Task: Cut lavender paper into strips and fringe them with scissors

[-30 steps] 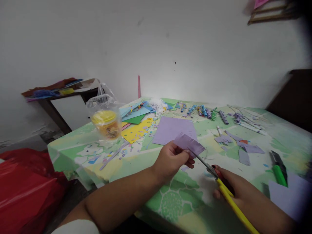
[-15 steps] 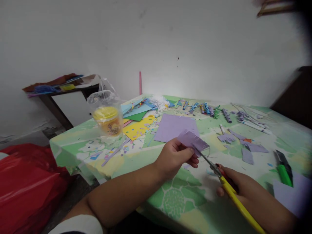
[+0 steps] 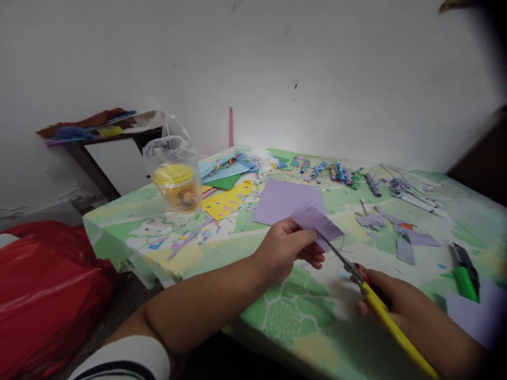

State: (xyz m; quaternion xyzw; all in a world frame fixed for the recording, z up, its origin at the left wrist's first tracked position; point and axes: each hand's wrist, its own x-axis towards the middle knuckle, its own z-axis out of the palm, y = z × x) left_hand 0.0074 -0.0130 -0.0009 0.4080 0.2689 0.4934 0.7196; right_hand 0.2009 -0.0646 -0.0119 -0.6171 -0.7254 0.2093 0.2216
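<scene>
Head: left hand (image 3: pixel 282 251), thumb uppermost, pinches paper (image 3: pixel 315 220).

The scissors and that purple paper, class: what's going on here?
The left hand holds a fringed purple piece, while the right hand holds yellow-handled scissors, their blades meeting the piece beside the left fingers. Behind it, a larger purple sheet lies on the patterned tablecloth. Purple scraps and a green-handled cutter lie to the right, and a yellow-lidded tub stands in a clear bag to the left.
</scene>
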